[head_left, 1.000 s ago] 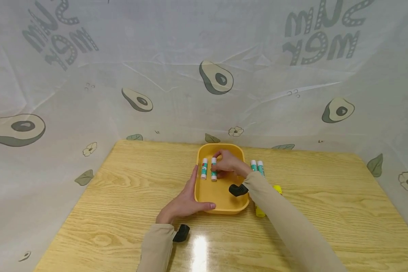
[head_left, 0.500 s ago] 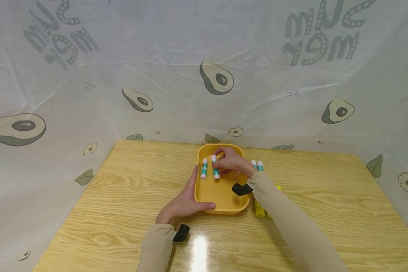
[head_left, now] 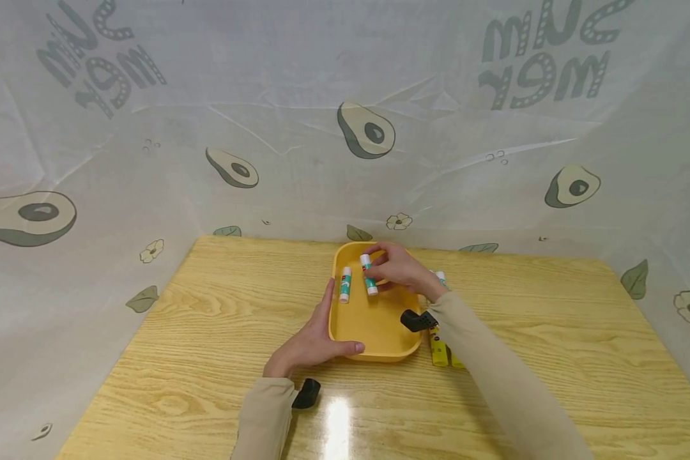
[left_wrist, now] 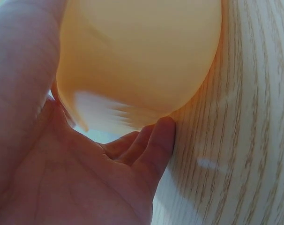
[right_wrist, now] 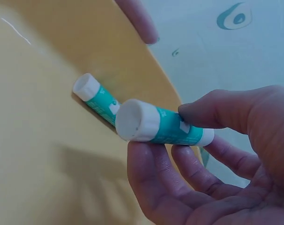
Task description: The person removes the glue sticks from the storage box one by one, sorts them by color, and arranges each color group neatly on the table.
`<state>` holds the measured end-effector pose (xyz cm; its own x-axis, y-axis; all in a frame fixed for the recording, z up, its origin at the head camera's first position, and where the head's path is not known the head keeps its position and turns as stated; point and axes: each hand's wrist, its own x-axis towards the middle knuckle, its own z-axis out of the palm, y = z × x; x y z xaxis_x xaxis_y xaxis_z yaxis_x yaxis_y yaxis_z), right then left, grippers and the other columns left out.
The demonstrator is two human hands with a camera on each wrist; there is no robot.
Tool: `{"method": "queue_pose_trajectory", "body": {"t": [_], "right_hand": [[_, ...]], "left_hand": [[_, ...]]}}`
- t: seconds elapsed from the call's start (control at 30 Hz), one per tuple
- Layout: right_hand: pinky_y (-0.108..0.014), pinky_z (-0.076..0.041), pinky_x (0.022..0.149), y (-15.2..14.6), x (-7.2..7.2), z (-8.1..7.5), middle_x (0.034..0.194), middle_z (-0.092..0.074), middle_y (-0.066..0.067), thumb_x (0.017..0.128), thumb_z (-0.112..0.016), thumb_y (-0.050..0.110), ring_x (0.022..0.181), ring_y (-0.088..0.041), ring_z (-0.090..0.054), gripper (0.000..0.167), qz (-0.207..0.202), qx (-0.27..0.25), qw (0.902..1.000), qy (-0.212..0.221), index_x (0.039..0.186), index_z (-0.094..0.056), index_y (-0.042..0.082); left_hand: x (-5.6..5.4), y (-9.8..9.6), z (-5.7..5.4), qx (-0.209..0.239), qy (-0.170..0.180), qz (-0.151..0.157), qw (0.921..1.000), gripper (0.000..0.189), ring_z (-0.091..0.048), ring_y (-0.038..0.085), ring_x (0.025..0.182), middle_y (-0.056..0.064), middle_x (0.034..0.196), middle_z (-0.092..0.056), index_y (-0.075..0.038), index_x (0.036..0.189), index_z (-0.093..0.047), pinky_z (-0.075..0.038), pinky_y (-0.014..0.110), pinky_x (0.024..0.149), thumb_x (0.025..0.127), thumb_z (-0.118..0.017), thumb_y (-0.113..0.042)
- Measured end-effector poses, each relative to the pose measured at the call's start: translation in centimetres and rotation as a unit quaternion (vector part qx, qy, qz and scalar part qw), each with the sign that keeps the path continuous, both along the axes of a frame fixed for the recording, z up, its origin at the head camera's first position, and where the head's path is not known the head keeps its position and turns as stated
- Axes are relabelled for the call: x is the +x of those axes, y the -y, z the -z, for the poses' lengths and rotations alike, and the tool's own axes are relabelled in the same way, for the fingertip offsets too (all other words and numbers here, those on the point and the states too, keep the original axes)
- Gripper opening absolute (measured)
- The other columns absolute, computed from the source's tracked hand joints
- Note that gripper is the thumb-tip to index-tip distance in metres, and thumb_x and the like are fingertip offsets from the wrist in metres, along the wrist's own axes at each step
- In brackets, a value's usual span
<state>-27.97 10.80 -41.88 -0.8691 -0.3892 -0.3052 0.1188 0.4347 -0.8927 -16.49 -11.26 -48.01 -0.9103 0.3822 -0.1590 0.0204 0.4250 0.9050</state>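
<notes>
In the head view a yellow plastic tray (head_left: pixel 374 329) stands on the wooden table. My left hand (head_left: pixel 310 342) grips its near left corner, thumb over the front rim and fingers along the left wall; the left wrist view shows the fingertips (left_wrist: pixel 163 129) against the tray's outside. Over the tray, my right hand (head_left: pixel 399 267) pinches a glue stick (head_left: pixel 369 275) with white ends and a teal label. The right wrist view has the thumb on top of this glue stick (right_wrist: pixel 170 125) and fingers beneath. A second teal glue stick (head_left: pixel 345 285) lies inside by the left wall.
Right of the tray, partly behind the right forearm, are yellow tubes (head_left: pixel 439 348) and a white-capped teal glue stick (head_left: pixel 440 276). A pale printed cloth (head_left: pixel 299 128) hangs behind the table (head_left: pixel 236 294). A black wrist camera (head_left: pixel 416 321) sits at the right cuff.
My right hand has lifted the glue stick from the tray floor and moved it slightly back and to the right, tilting it. The left hand and tray have stayed in place.
</notes>
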Motion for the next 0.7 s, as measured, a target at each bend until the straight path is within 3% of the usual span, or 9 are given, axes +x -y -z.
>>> {"method": "queue_pose_trajectory", "body": {"t": [0.7], "right_hand": [[-0.054,-0.058,0.09,-4.5,1.3,-1.8,0.122,-0.05,-0.021,0.099,-0.068,0.011,0.092,-0.026,-0.067,0.051,0.028,-0.04,0.9973,-0.055,0.145,-0.046,0.003]], "left_hand": [[0.0,0.0,0.2,-0.002,-0.005,-0.001,1.0,0.133,-0.004,0.033,0.16,0.004,0.174,0.005,-0.04,0.161,0.017,-0.016,0.063,0.126,0.078,-0.086,-0.052]]}}
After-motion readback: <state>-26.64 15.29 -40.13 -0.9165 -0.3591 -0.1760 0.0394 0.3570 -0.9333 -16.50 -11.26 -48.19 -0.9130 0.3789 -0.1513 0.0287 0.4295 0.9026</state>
